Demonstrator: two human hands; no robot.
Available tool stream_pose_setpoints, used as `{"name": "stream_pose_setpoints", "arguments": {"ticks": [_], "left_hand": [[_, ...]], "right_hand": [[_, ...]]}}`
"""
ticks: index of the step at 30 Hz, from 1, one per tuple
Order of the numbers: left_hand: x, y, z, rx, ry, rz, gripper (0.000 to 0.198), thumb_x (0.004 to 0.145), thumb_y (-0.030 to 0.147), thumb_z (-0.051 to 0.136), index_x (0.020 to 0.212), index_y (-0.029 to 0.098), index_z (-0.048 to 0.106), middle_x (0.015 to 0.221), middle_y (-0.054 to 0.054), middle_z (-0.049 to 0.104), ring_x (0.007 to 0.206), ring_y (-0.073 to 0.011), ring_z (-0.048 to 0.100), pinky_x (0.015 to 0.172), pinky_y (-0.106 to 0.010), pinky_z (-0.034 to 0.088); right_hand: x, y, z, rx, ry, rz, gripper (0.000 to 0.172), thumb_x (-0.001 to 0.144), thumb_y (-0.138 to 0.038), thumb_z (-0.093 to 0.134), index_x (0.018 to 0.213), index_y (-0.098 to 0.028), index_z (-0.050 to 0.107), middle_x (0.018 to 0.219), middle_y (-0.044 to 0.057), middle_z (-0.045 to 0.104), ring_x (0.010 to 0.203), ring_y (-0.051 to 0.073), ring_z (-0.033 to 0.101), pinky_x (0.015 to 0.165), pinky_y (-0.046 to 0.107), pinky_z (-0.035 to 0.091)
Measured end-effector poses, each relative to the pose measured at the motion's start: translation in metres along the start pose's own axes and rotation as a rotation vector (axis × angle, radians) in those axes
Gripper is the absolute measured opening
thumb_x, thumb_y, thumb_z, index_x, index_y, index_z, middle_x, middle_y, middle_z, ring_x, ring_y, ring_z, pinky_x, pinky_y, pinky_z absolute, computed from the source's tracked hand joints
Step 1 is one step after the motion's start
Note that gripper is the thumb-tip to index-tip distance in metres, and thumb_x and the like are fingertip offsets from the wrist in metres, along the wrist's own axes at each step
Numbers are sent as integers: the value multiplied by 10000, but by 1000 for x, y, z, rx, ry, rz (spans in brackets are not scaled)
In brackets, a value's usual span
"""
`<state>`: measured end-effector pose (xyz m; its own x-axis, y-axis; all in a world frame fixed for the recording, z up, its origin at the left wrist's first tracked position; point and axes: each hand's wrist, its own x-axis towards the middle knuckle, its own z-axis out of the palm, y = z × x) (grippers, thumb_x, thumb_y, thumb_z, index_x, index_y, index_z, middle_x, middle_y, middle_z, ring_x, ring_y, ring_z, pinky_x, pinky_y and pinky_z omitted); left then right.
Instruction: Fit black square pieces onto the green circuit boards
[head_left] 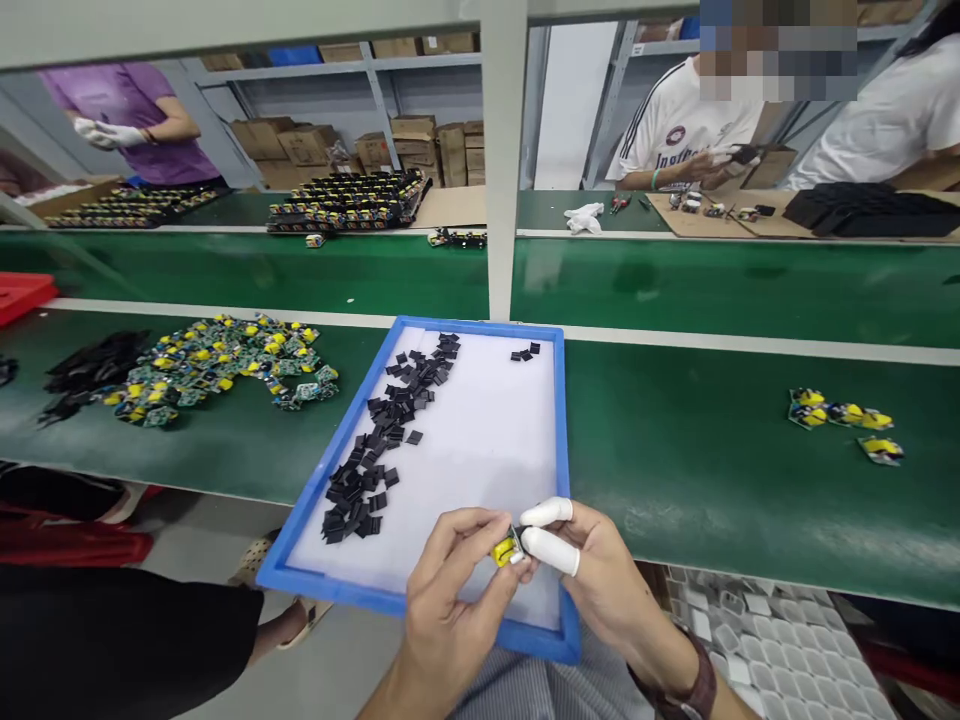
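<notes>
Between the thumb and fingers of my left hand (pixel 454 575) is a small circuit board (pixel 505 550) with a yellow component on it. My right hand (pixel 604 570) has white finger cots on its thumb and index finger; they pinch a small black piece (pixel 523 540) against the board's right side. Both hands are over the near right corner of a blue-rimmed white tray (pixel 565 430). Many flat black pieces (pixel 386 420) lie along the tray's left side, and a few black pieces (pixel 525 353) are at its far right.
Left of the tray, a heap of circuit boards (pixel 217 360) lies on the green bench (pixel 675 450) beside a black pile (pixel 101 365). Several boards (pixel 844 415) rest at right. A white post (pixel 500 160) rises behind the tray. Co-workers (pixel 686 130) are across the bench; white plastic cases (pixel 787 640) are below right.
</notes>
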<state>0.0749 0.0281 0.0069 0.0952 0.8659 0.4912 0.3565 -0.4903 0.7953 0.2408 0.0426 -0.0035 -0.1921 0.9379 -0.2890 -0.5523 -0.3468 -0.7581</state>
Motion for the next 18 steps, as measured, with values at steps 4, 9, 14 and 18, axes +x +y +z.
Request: {"name": "stream_pose_setpoints", "arguments": {"ticks": [4, 9, 14, 18], "left_hand": [[0, 5, 3, 56, 54, 54, 545, 829, 7, 744, 1294, 285, 682, 1157, -68, 629, 961, -192, 721, 781, -275, 636], [-4, 6, 3, 39, 23, 74, 566, 827, -24, 725, 1307, 271, 663, 1195, -80, 606, 967, -193, 723, 805, -294, 638], [-4, 7, 3, 29, 39, 57, 551, 832, -23, 716, 1294, 273, 667, 1187, -83, 607, 919, -184, 722, 752, -291, 632], [-2, 8, 4, 2, 68, 46, 514, 829, -24, 719, 1251, 268, 698, 1160, -79, 625, 859, -164, 732, 725, -270, 635]], "right_hand": [[-2, 0, 2, 91, 19, 32, 249, 672, -294, 953, 840, -191, 801, 683, 10, 747, 583, 141, 683, 615, 250, 584], [-2, 2, 0, 128, 32, 37, 240, 693, -302, 944, 861, -215, 797, 678, -7, 722, 583, 122, 658, 617, 233, 574], [-3, 3, -2, 87, 36, 20, 217, 709, -286, 932, 860, -222, 791, 688, 0, 721, 605, 134, 664, 623, 245, 578], [-4, 5, -3, -36, 33, -58, 240, 677, -259, 945, 851, -227, 783, 705, -2, 726, 558, 150, 666, 623, 295, 596]]}}
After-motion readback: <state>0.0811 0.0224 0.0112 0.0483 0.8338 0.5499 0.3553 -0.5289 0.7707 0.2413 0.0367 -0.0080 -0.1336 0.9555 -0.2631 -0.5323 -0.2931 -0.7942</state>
